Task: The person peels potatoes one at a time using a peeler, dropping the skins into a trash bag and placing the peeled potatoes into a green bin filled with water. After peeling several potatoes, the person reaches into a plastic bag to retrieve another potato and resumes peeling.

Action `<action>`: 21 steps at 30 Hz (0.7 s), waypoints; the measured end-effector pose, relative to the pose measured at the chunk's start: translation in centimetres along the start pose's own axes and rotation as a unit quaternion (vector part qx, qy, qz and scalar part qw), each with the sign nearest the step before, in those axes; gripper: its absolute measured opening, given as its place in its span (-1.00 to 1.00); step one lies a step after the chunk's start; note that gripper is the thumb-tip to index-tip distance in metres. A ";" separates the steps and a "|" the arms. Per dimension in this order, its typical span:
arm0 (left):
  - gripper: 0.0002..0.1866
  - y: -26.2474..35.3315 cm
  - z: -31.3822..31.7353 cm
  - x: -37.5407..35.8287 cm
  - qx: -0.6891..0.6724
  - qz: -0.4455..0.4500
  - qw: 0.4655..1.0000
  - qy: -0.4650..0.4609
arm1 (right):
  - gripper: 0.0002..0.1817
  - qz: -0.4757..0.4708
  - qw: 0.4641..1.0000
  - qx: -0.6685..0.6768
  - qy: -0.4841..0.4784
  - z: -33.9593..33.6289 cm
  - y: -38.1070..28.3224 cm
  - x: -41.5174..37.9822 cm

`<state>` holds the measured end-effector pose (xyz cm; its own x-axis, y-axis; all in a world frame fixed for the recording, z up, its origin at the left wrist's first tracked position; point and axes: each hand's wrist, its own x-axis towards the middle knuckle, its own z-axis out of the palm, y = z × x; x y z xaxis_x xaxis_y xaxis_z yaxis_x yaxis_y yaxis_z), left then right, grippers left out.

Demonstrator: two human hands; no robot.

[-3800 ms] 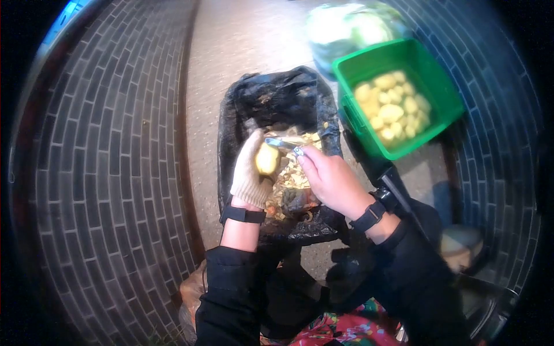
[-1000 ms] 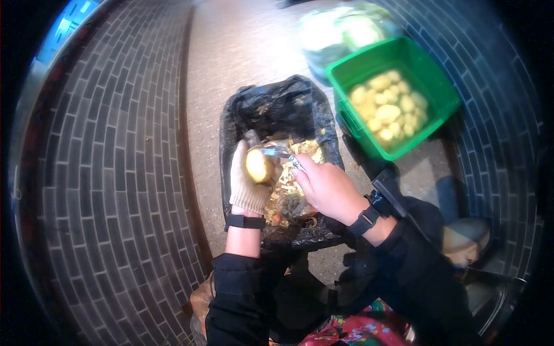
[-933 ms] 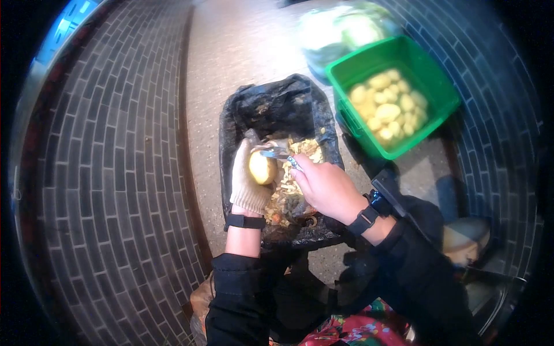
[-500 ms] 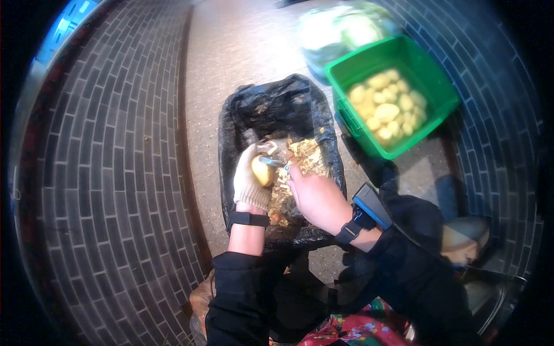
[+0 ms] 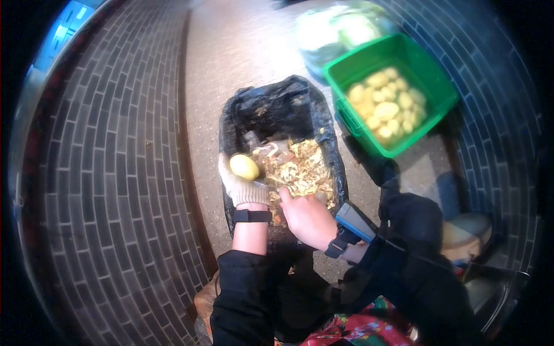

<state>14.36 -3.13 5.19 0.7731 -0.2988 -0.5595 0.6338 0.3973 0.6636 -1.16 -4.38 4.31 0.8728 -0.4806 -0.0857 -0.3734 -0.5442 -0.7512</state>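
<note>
A pale peeled potato [image 5: 244, 167] lies in my left hand [image 5: 236, 184], which wears a light knitted glove and is curled around it. My right hand [image 5: 309, 218] is bare and closed around a tool that is mostly hidden; a small part of it shows near the left glove. Both hands are over a bin lined with a black bag [image 5: 277, 106]. Heaped in the bin are yellowish peelings [image 5: 303, 167] and a piece of clear plastic.
A green tub [image 5: 398, 150] with several peeled potatoes [image 5: 386, 109] stands at the upper right. Behind it is a clear bag with pale green contents [image 5: 346, 29]. Brick-patterned walls [image 5: 115, 173] rise on both sides. A shoe [image 5: 464, 236] is at the right.
My left hand has turned, showing the potato on top, further left. My right hand has moved down and slightly left, and the tool has left the potato.
</note>
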 end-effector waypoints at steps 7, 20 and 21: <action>-0.49 0.6 -1.0 0.6 0.068 -0.045 0.986 -0.145 | -0.71 -0.004 1.000 0.014 0.018 -5.2 1.0 1.2; -0.67 0.4 -0.1 -0.6 0.202 -0.088 0.957 -0.188 | -0.78 -0.051 0.996 -0.026 0.073 -5.9 2.4 2.0; -0.70 0.3 0.1 -0.9 0.200 -0.075 0.961 -0.175 | -0.78 -0.059 0.995 -0.034 0.074 -5.6 2.4 2.0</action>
<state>13.87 -2.83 5.92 0.5878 -0.6288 -0.5089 0.6433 -0.0181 0.7654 -2.06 -10.53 5.97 0.8575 -0.5044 0.1009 -0.2968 -0.6453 -0.7039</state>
